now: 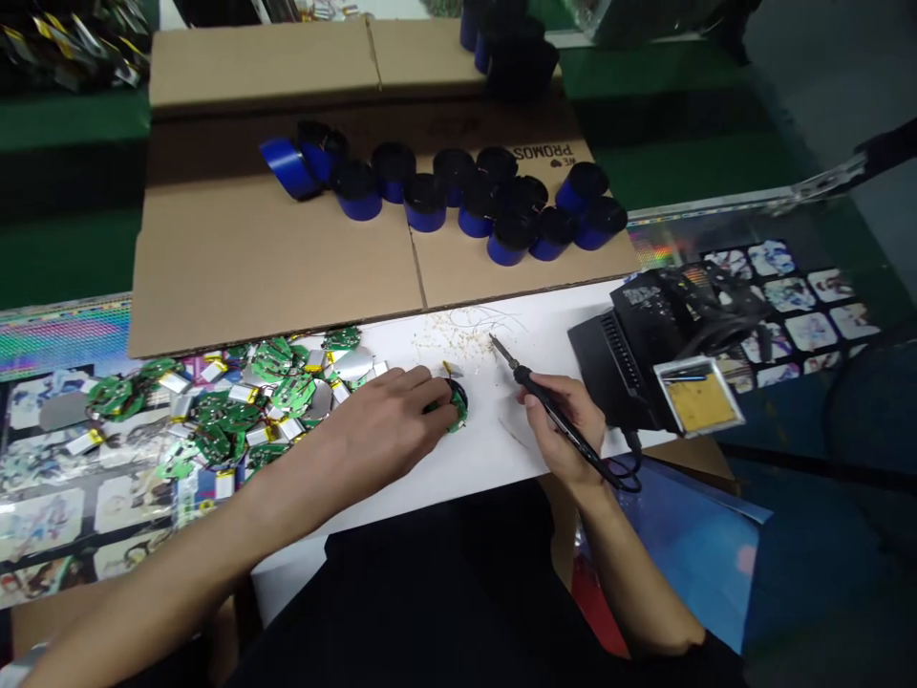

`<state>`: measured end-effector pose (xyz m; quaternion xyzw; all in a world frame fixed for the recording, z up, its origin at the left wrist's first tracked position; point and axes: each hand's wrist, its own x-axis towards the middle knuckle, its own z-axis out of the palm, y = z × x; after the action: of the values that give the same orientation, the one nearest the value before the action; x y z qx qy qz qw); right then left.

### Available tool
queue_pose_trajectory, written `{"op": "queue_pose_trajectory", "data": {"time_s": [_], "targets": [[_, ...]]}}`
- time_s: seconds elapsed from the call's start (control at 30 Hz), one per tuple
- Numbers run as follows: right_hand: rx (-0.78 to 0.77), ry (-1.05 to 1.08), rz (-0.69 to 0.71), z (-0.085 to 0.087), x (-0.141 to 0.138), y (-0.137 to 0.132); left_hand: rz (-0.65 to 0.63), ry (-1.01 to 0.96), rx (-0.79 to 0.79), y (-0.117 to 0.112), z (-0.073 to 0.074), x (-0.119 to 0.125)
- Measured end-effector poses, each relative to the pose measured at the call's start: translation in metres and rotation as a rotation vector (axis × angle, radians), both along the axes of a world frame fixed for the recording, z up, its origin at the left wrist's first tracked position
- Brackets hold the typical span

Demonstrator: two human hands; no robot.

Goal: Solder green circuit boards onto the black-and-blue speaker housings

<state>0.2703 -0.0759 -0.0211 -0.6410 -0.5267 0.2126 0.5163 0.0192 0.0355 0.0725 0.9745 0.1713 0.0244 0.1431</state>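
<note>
1. You're working at a green bench, with a white sheet (501, 454) in front of you, a cardboard sheet (236, 277) beyond it, and a soldering station (645, 354) to your right.
2. Finished-looking units: blue-and-black cylinders (426, 203) stand clustered on the cardboard.
3. Left to handle: a loose heap of green circuit boards (240, 416) and silver pouch cells (351, 363) lies on a printed mat (50, 511).
4. Your left hand (379, 420) is curled closed, its fingers (430, 392) pressing on a round green circuit board (457, 403) on the white sheet.
5. Your right hand (559, 420) grips a soldering iron (534, 382) penwise, its tip touching nothing.
</note>
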Motion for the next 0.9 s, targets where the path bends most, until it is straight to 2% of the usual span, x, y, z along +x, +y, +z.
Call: {"op": "queue_pose_trajectory", "data": {"time_s": [0.2, 0.3, 0.43, 0.5, 0.6, 0.67, 0.77, 0.83, 0.9], "targets": [[-0.058, 0.0, 0.011, -0.006, 0.006, 0.005, 0.139, -0.157, -0.161, -0.005, -0.015, -0.018], [-0.088, 0.029, 0.001, -0.009, 0.006, 0.004, 0.265, -0.259, -0.273, -0.011, -0.026, -0.024], [-0.107, 0.083, -0.028, -0.009, 0.005, 0.005, 0.444, -0.364, -0.423, -0.026, -0.047, -0.017], [-0.097, 0.102, -0.027, -0.007, 0.005, 0.006, 0.464, -0.398, -0.476, -0.034, -0.057, -0.01], [-0.051, 0.122, -0.027, -0.002, 0.004, 0.007, 0.478, -0.433, -0.464, -0.038, -0.066, -0.003], [0.003, 0.135, -0.042, 0.001, 0.001, 0.005, 0.492, -0.434, -0.489, -0.035, -0.064, -0.007], [0.063, 0.122, -0.013, 0.004, -0.009, -0.003, 0.537, -0.473, -0.603, -0.023, -0.049, -0.029], [0.07, 0.112, 0.107, 0.002, -0.019, -0.01, 0.613, -0.555, -0.614, -0.008, -0.034, -0.054], [0.086, 0.137, 0.257, -0.001, -0.032, -0.015, 0.727, -0.642, -0.483, 0.015, -0.02, -0.085]]}}
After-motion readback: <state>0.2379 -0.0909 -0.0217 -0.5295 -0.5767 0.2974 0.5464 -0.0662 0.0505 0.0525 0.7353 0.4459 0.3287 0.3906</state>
